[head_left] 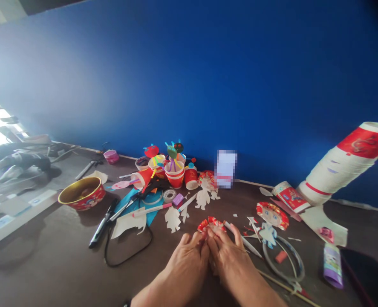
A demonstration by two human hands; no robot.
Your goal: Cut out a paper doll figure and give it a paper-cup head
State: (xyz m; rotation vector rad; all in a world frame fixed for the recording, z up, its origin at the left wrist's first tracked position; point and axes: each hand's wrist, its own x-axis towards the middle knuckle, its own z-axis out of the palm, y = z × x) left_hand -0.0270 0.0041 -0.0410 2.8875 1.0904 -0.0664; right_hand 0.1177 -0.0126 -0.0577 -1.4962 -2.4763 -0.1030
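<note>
My left hand (188, 259) and my right hand (231, 257) lie side by side at the front middle of the table, knuckles up. Both have their fingers on a cut paper cup (220, 224) with a frilled red and white rim; its near part is hidden beneath them. Close to my right fingers lies a white pen-like stick (251, 246). A similar cut paper cup (273, 214) with a red rim rests to the right, with a pale blue paper figure (268, 234) by it. White paper cutouts (172, 218) are ahead of my left hand.
Several red paper cups (175, 177) with paper bug heads stand near the blue wall. A gold-lined bowl (82, 194), scissors (125, 204) and a box cutter (102, 226) are at left. Rightward are leaning stacked cups (339, 170), grey tape rings (299, 260) and a purple tube (332, 265).
</note>
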